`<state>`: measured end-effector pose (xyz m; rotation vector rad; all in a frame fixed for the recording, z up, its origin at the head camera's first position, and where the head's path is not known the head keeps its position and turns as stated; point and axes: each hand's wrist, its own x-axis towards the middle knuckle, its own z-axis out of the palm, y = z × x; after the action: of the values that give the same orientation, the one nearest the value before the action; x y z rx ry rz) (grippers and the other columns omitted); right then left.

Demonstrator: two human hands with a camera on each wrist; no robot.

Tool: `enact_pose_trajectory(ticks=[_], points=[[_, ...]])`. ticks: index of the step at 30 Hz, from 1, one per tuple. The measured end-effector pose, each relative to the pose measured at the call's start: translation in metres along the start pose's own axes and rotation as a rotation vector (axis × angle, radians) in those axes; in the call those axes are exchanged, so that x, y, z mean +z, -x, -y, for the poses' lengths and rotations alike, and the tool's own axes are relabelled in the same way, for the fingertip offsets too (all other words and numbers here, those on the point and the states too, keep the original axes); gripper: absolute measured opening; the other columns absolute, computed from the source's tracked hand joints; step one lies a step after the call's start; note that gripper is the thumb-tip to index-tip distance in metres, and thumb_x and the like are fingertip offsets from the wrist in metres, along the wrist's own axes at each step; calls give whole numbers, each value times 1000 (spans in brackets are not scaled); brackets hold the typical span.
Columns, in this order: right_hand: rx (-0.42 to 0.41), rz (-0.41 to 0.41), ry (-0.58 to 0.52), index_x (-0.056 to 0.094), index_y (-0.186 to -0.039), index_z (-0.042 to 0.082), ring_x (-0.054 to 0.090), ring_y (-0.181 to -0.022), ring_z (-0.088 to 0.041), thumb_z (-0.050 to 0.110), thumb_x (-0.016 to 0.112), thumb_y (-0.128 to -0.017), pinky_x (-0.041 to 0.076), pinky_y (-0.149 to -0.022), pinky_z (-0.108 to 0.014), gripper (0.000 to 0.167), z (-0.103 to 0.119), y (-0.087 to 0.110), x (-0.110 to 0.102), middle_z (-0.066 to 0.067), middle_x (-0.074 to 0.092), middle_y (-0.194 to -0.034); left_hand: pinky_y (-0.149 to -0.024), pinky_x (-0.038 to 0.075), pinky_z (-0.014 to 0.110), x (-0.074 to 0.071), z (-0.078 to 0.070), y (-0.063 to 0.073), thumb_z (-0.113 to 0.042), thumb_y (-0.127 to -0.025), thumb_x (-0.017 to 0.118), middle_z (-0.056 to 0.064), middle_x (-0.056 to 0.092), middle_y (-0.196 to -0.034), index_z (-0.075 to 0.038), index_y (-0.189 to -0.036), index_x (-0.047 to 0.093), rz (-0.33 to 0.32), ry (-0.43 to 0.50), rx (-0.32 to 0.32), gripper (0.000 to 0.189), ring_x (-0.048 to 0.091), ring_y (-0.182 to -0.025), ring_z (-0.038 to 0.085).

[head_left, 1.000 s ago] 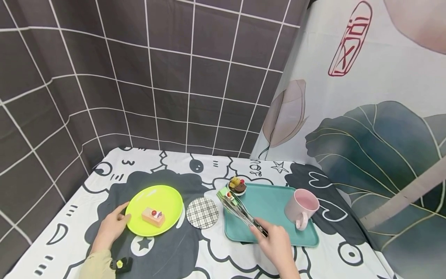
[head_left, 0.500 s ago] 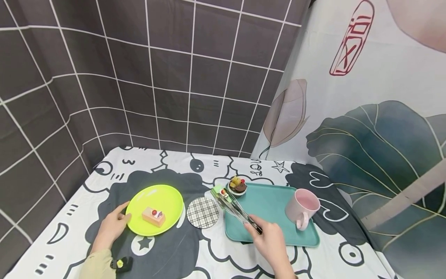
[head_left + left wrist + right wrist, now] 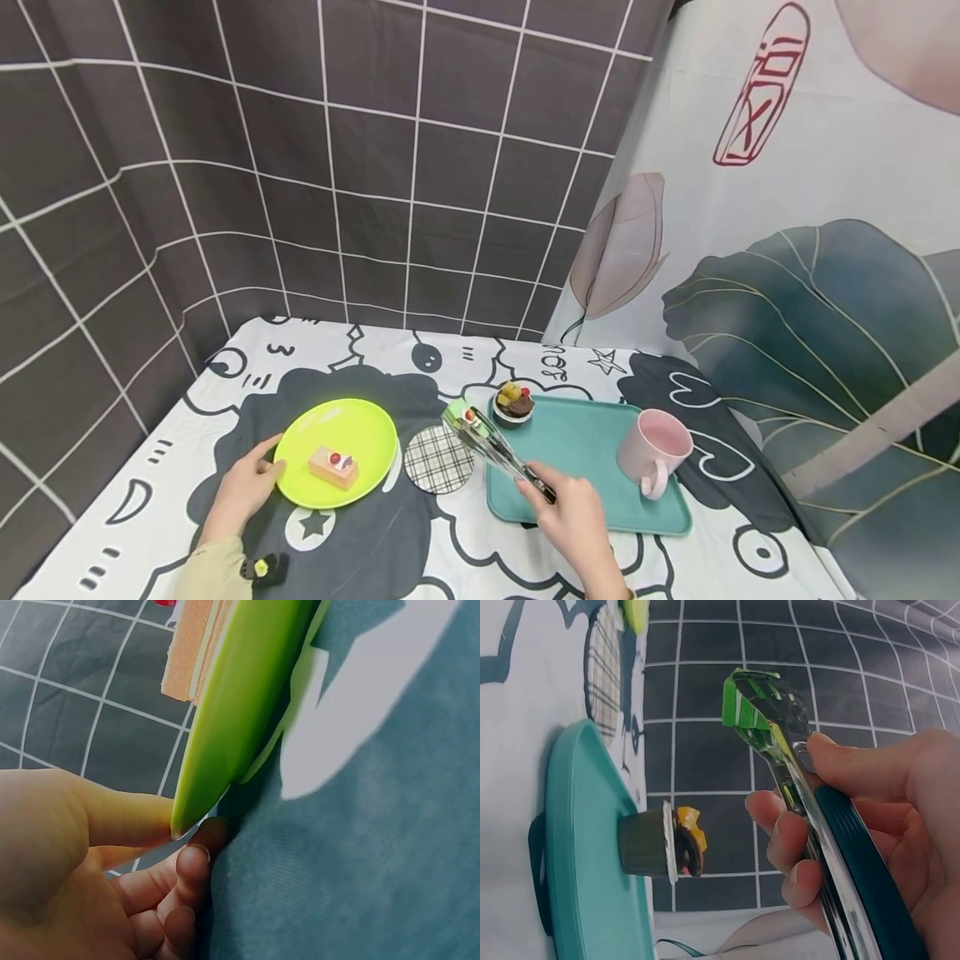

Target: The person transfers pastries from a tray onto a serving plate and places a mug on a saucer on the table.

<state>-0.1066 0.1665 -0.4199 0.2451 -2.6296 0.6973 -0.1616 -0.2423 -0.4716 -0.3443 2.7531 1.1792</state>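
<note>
My left hand (image 3: 243, 490) pinches the near-left rim of a lime-green plate (image 3: 303, 421), thumb on top and fingertips below, as the left wrist view shows. A toy cake slice (image 3: 330, 468) with a red berry sits on the plate. My right hand (image 3: 573, 517) grips metal tongs (image 3: 810, 799) with dark handles. Between the tongs' tips is a green toy cake piece (image 3: 742, 705), raised above the table near the tray's left edge. Behind it, a toy cupcake (image 3: 513, 407) with yellow and red topping stands on the teal tray's (image 3: 577, 433) back-left corner.
A pink mug (image 3: 652, 450) stands on the tray's right side. Between plate and tray lies a round checked coaster (image 3: 437, 460). A small black item with a yellow flower (image 3: 264, 569) is by the left sleeve. A dark grid curtain (image 3: 375, 167) hangs behind.
My right hand has carried the tongs and green cake piece left, from over the tray's left part toward the coaster. My left hand and the plate have stayed put.
</note>
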Motion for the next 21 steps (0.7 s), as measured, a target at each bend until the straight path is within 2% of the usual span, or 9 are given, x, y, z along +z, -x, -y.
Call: enact_pose_trajectory(ticks=[5, 8, 11, 14, 16, 21], points=[[-9, 1, 8, 77, -101, 12, 71, -71, -25, 26, 76, -81, 52, -64, -36, 25, 2, 0, 2, -8, 76, -82, -71, 42, 37, 0, 0, 1, -20, -99, 46, 26, 57, -103, 3, -145, 33, 3, 6, -4, 53, 54, -88, 30], [-6, 7, 6, 77, -102, 12, 68, -63, -20, 26, 75, -81, 50, -61, -34, 25, 4, -2, 2, -6, 75, -77, -71, 42, 37, 0, 0, 0, -20, -99, 45, 27, 58, -103, 4, -145, 33, 2, 12, -1, 53, 54, -87, 30], [4, 26, -5, 76, -103, 11, 55, -51, -8, 27, 75, -82, 44, -56, -28, 26, 5, -4, 3, -2, 71, -66, -69, 40, 34, 0, 0, 0, -20, -99, 45, 25, 59, -102, 4, -145, 33, -2, 9, -2, 53, 54, -87, 28], [22, 46, -18, 76, -104, 10, 40, -48, -1, 27, 74, -83, 39, -54, -23, 28, 6, -6, 6, 2, 64, -57, -69, 41, 34, 0, 0, 1, -20, -99, 45, 25, 58, -102, 4, -145, 33, 1, 9, -3, 53, 54, -87, 28], [24, 54, -29, 76, -104, 9, 34, -48, 1, 25, 74, -83, 36, -53, -22, 27, 5, -7, 7, 3, 63, -56, -70, 41, 36, 0, 0, 1, -20, -98, 46, 25, 58, -102, 4, -145, 33, 3, 12, -4, 53, 54, -87, 29], [-17, 19, -43, 76, -102, 11, 38, -50, 2, 24, 75, -82, 38, -53, -22, 25, 6, -8, 11, 0, 70, -65, -70, 41, 35, 0, 1, 1, -19, -98, 46, 25, 58, -103, 3, -145, 33, 5, 16, -7, 54, 54, -88, 29]])
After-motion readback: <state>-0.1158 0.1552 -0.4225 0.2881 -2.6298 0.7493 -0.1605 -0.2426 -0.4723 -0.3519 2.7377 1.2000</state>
